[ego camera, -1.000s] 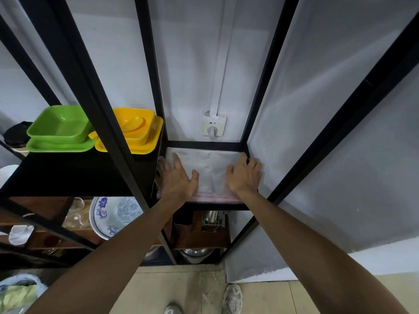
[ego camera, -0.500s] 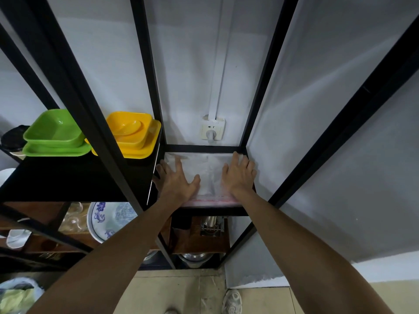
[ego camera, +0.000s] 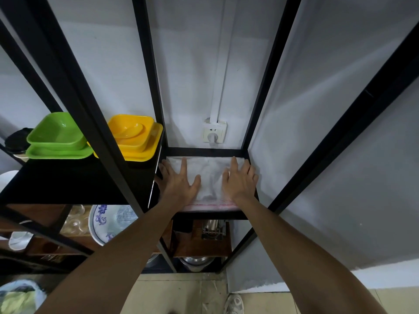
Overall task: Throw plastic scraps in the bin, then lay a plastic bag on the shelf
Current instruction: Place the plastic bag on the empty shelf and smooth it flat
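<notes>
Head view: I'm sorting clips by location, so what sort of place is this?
Probably a home kitchen or pantry corner: a black metal shelf rack holds plastic dishes, a patterned plate and metal pots, against a wall socket.

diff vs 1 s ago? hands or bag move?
Both hands slid toward the back of the shelf, palms flat on the bag: left hand and right hand now sit nearer its far edge, fingers spread. Nothing gripped or released. Bag lies flat in the same spot; green and yellow dishes unchanged.
</notes>
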